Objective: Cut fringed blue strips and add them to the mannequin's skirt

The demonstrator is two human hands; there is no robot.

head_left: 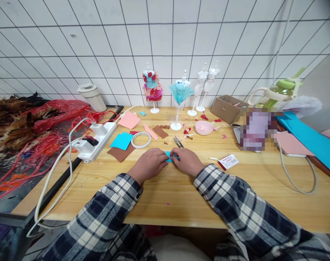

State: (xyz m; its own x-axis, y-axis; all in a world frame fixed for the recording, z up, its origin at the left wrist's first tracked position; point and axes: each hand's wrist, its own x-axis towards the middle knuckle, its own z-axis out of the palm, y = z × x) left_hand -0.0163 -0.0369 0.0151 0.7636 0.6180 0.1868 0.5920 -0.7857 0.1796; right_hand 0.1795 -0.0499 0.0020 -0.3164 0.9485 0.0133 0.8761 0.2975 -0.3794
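Note:
Between my two hands, low over the middle of the wooden table, is a small piece of blue paper (pixel 168 156). My left hand (pixel 153 162) has its fingers closed on the paper's left side. On the opposite side, my right hand (pixel 187 159) pinches it near the edge. Part of the paper is hidden under my fingers. Just beyond my hands lie small scissors (pixel 178 142) with their blades pointing away. To the left are a roll of white tape (pixel 141 140), a blue paper square (pixel 121 140) and brown paper (pixel 121 152).
Small white mannequins stand at the back; one wears a red and blue dress (pixel 152 87), another a teal skirt (pixel 180 92). A pink bowl (pixel 204 127) and cardboard box (pixel 227 108) sit right of them. A power strip (pixel 101 141) with loose cables lines the left.

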